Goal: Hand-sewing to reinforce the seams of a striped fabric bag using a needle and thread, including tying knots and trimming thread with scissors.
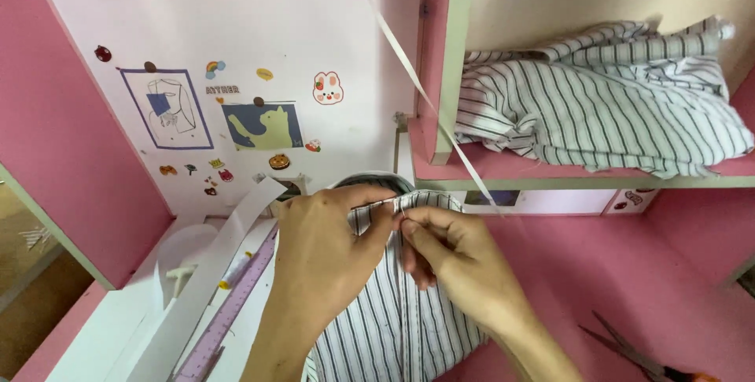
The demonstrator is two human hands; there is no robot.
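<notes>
1. The left hand (326, 252) was closed in a pinch, thumb and forefinger gripping the top edge of a white cotton garment with thin dark stripes (393, 327).
2. The right hand (456, 260) was also closed in a narrow pinch, fingertips just beside those of the left hand at the same edge of the cloth. Whether it held a needle or only the fabric could not be made out.
3. A long, thin white strip (417, 83) ran from the point where the fingers met, up and to the left toward the top of the frame. Its long axis lay on a steep diagonal, and its upper end was cut off from view.
4. The striped garment lay on the pink work surface (629, 287) below both hands. Its stripes ran roughly away from the person; its lower part was cut off by the frame edge and its left side was hidden by the left forearm.
5. A second crumpled white and dark-striped cloth (605, 107) sat in the pink shelf compartment (511, 169) above and to the right, well apart from the hands.
6. A pair of scissors with an orange handle (637, 354) lay at the lower right, partly cut off.
7. A purple ruler (236, 303) and white paper strips (212, 272) lay to the left.
8. Small stickers and two pinned drawings (212, 114) covered the pale back wall.
</notes>
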